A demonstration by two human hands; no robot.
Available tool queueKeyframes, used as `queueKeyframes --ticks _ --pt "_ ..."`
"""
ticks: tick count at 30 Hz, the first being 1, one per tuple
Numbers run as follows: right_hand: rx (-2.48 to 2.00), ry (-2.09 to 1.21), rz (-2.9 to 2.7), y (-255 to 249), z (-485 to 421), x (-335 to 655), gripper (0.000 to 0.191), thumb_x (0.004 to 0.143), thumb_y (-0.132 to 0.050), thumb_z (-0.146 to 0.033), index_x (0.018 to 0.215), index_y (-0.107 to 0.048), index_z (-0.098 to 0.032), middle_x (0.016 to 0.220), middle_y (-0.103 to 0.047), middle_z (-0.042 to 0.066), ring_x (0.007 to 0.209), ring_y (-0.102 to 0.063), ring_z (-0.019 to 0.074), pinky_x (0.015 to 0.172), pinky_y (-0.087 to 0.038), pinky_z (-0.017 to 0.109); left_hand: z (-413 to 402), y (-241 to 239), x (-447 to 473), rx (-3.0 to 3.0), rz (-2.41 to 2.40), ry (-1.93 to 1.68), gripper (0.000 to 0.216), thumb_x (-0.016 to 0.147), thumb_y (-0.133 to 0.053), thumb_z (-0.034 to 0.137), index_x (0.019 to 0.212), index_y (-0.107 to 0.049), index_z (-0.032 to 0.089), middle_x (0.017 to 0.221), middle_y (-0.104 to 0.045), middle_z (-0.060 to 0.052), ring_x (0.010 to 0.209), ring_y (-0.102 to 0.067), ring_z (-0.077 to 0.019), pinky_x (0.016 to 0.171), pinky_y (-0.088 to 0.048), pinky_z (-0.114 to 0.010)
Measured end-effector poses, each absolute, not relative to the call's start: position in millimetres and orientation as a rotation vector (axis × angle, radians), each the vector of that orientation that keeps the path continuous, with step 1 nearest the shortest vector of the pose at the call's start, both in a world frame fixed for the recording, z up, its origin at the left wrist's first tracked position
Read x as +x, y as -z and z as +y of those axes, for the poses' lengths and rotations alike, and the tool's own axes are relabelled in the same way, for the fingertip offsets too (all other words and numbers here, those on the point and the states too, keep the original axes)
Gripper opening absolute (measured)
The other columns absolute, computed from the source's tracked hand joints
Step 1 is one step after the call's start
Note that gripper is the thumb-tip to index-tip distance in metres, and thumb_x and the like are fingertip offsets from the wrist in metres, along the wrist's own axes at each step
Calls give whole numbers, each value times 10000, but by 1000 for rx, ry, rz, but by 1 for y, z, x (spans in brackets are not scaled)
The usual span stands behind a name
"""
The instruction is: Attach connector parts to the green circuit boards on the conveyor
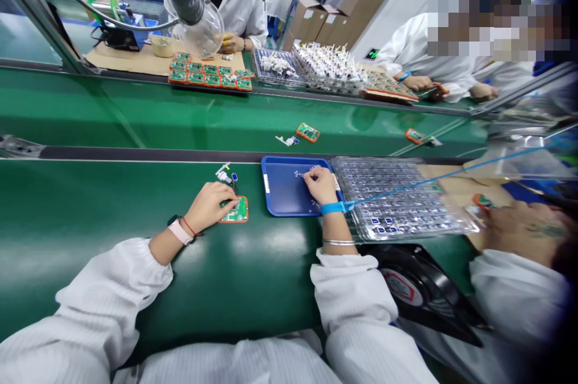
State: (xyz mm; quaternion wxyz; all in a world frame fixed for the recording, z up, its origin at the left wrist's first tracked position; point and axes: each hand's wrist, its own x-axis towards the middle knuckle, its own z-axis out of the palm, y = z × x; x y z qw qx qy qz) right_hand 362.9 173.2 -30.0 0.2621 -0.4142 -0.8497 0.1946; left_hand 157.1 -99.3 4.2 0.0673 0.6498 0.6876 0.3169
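On the green bench lies a green circuit board [240, 210] in an orange frame. My left hand [210, 206] is over its left side, fingers bent together and fingertips on the board. Just beyond this hand is a small white part with a dark blue square module [223, 174]; a wire seems to run toward the board. My right hand [321, 184] is above a blue tray [282, 210], fingertips pinched low near some tiny clear pieces [298, 173]. Whatever it pinches is too small to make out. A blue strap circles the right wrist.
Right of the tray stands a clear plastic tray [397, 197] with rows of pockets, some holding dark square modules. A black reel [410, 288] sits at the bench's near edge. Framed boards [307, 132] lie on the green belt ahead. A co-worker's hand [524, 230] is at far right.
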Motion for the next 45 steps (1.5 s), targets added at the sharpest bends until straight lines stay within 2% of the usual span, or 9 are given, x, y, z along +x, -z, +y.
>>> queueKeyframes --ticks 8,14,19,26,35,41,43,45 --pt "-984 -522 -2333 10 151 353 137 701 -536 -181 565 -545 -182 845 -574 107 897 -524 256 890 -382 486 -99 -4 158 1918 2054 -1096 139 860 -564 282 809 -661 198 859 -699 -16 859 -610 -177 772 -380 -317" --pt "-434 -994 -2393 -12 44 309 145 830 -477 -248 715 -550 -197 1015 -545 94 1004 -527 207 899 -414 388 -99 -12 165 1693 1989 -1271 158 862 -538 242 806 -671 180 855 -692 -37 851 -606 -177 805 -441 -314" --pt "-396 -1162 -2382 -7 5 295 134 844 -461 -238 729 -514 -196 1018 -520 96 1027 -517 207 916 -415 384 -100 -11 167 1605 1970 -1269 131 833 -559 207 797 -683 183 852 -696 -30 836 -616 -174 822 -460 -321" --pt "-443 -1177 -2387 7 9 296 117 834 -480 -233 735 -529 -197 1028 -527 95 1033 -500 211 930 -401 403 -101 -5 159 1569 1959 -1222 80 767 -640 208 711 -691 181 878 -696 -37 849 -624 -183 823 -475 -330" --pt "-503 -1270 -2390 13 12 293 133 815 -478 -211 691 -525 -193 955 -522 79 933 -532 184 844 -459 361 -99 -9 160 1617 1994 -1106 118 789 -591 182 710 -676 163 829 -683 -40 778 -630 -165 742 -480 -279" --pt "-512 -1211 -2444 12 7 290 144 797 -476 -167 661 -511 -194 887 -531 74 894 -533 189 840 -455 364 -98 -10 160 1548 2000 -1116 115 759 -609 154 664 -672 167 800 -687 -24 766 -632 -160 725 -468 -263" --pt "-511 -1140 -2452 7 2 290 141 800 -468 -155 673 -519 -193 894 -536 81 902 -530 196 839 -450 366 -101 -10 160 1531 2031 -1127 103 767 -611 164 687 -674 172 803 -688 -20 771 -630 -160 739 -465 -269" --pt "-484 -1037 -2437 0 5 292 143 806 -459 -148 693 -532 -195 920 -543 86 926 -527 201 847 -442 368 -106 -9 160 1589 2078 -1091 85 777 -635 236 818 -683 179 880 -690 -37 836 -623 -184 788 -460 -303"
